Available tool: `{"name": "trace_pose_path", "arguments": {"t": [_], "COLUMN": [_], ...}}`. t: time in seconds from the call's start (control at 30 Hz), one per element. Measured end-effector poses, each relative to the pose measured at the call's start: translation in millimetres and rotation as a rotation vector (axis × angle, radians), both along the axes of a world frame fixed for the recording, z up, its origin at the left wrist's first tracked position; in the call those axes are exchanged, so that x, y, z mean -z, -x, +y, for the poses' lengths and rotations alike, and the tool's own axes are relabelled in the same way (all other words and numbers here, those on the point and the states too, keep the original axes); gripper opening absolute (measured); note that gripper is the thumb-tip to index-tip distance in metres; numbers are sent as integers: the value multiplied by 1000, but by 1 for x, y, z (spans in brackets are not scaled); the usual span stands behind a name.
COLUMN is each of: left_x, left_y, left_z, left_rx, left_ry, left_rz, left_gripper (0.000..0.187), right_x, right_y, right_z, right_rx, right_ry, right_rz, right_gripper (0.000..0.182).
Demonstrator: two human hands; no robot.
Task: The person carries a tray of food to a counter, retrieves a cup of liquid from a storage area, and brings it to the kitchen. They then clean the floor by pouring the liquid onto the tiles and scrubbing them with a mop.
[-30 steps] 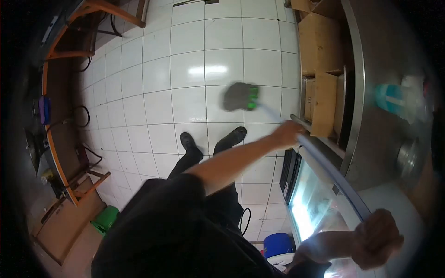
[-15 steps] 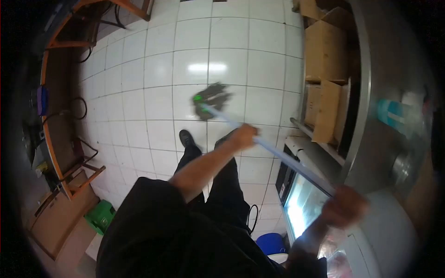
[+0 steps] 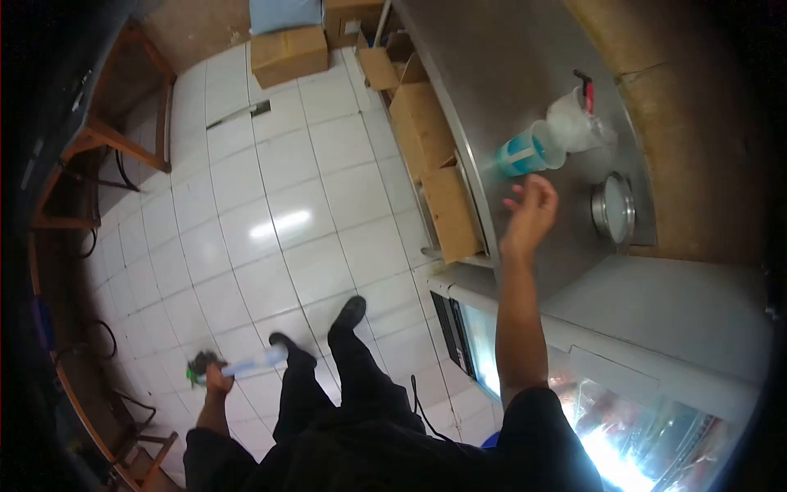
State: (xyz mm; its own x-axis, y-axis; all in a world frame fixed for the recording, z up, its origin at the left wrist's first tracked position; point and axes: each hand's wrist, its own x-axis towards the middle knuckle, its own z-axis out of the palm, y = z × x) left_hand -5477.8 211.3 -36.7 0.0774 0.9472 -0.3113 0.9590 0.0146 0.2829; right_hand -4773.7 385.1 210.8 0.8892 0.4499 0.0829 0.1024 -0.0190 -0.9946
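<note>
Being gripped near its head in the closed left hand (image 3: 217,380), a mop (image 3: 252,362) is being held over the tiled floor (image 3: 316,217) at left. At right, the right hand (image 3: 533,215) is being extended over a steel counter (image 3: 500,61), fingers loosely parted, nothing visibly being grasped, near a blue cup (image 3: 520,156); whether contact is being made cannot be told.
</note>
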Motion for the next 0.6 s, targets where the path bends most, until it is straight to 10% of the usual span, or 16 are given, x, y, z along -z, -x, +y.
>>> {"name": "trace_pose_path", "arguments": {"t": [0.17,0.43,0.6], "left_x": [-83,-86,-155], "left_y": [15,50,41], "left_z": [-63,-192,-229], "left_rx": [77,-863,-580], "left_ry": [-96,64,71], "left_rz": [-38,-1035,-399], "left_gripper": [12,30,26], "right_x": [13,26,63], "right_y": [3,-19,-13], "right_z": [45,78,37], "right_rx": [119,239,83], "right_ry": [96,98,238], "right_rz": [74,55,-432], "right_gripper": [26,35,40]}}
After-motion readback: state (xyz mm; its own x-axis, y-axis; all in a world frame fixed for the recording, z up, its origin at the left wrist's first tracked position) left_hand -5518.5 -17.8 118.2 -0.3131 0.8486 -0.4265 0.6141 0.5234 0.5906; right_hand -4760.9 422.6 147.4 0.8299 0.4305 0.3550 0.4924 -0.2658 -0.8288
